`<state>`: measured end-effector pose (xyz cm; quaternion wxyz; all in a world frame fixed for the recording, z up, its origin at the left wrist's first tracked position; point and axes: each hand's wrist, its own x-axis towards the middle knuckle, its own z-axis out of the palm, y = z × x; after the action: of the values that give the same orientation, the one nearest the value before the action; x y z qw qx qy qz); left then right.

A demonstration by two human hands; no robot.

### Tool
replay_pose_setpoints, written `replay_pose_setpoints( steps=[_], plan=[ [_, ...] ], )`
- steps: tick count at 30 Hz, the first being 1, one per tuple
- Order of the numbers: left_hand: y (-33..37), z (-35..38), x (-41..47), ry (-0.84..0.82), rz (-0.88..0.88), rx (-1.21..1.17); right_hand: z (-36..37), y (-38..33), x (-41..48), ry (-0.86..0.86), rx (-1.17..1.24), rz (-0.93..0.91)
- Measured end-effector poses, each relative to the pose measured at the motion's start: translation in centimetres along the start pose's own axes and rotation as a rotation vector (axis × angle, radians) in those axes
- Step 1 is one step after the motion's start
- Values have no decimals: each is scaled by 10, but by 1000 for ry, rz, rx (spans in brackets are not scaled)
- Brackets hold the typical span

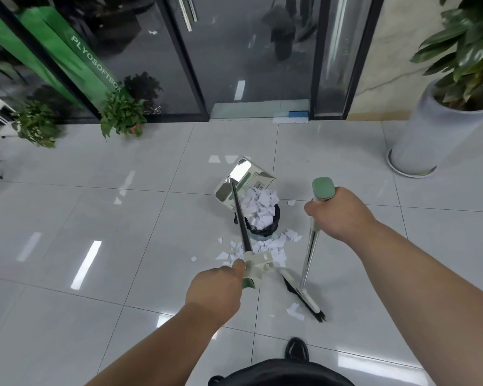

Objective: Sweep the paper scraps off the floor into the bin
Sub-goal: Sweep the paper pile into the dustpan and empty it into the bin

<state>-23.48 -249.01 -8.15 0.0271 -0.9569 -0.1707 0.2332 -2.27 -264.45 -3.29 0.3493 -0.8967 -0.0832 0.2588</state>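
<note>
Paper scraps [258, 211] fill the small black-lined bin [267, 232] in the middle of the tiled floor [123, 218], heaped above its rim. More lie scattered on the floor just before the bin, between the two hands. A dustpan [241, 176] hangs tilted over the bin's far side. The left hand [216, 288] is curled round the end of the dustpan's long handle, nearer than the scraps. The right hand [339, 214] grips the top of the broom [308, 254], right of the bin. The broom's bristles rest beside one stray scrap.
</note>
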Motion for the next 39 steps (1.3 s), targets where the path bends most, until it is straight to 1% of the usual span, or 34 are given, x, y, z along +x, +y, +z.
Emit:
replay_pose_setpoints(
  steps=[5, 10, 16, 22, 26, 29, 35, 39],
  plan=[
    [-4, -8, -8, 14, -25, 18, -1, -4, 2, -3, -11, -12],
    [-9, -17, -18, 43, -69, -13, 1, -11, -1, -24, -35, -66],
    [-16, -19, -26, 76, -114, -92, 10, -15, -3, -29, -50, -73],
    [-38, -13, -33, 125, -308, -340, 0, -14, -7, 60, -40, -36],
    [-60, 1, -32, 127, -469, -493, -7, -30, -15, 126, -77, -64],
    [-78, 13, -29, 114, -547, -559, 1, -41, -18, 175, -143, -99],
    [-131, 47, -28, 70, -674, -654, 38, -41, -15, 181, -250, -82],
    [-174, 71, -32, 55, -734, -693, 80, -39, -10, 125, -249, -70]
  ],
)
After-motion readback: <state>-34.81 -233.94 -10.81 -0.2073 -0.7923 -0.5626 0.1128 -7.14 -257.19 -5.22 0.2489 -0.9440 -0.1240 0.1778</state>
